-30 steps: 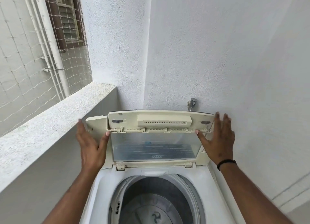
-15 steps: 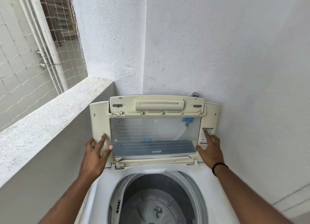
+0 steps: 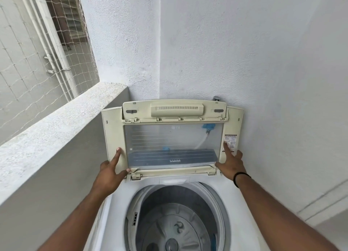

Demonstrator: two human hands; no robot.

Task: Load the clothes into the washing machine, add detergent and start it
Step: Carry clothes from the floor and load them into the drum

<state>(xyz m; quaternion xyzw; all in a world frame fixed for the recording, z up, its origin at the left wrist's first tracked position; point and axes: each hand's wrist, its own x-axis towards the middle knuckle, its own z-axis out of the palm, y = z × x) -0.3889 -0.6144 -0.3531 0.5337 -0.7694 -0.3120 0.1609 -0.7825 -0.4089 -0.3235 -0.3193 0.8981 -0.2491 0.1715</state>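
A white top-loading washing machine (image 3: 113,209) stands in the corner in front of me. Its cream folding lid (image 3: 173,111) with a clear window is raised upright against the back wall. The round steel drum (image 3: 175,218) below is open and no clothes show in it. My left hand (image 3: 111,168) rests with spread fingers on the lid's lower left frame. My right hand (image 3: 230,161) touches the lid's lower right frame beside a warning sticker (image 3: 231,140), fingers apart. No clothes or detergent are in view.
A rough concrete parapet (image 3: 62,117) runs along the left, with netting (image 3: 24,49) above it. White walls close the back and right. A tap (image 3: 216,98) sticks out of the wall just behind the lid's top right corner.
The lid has swung from half-folded to fully upright against the wall. Both hands slid down from its upper edge to its lower corners.
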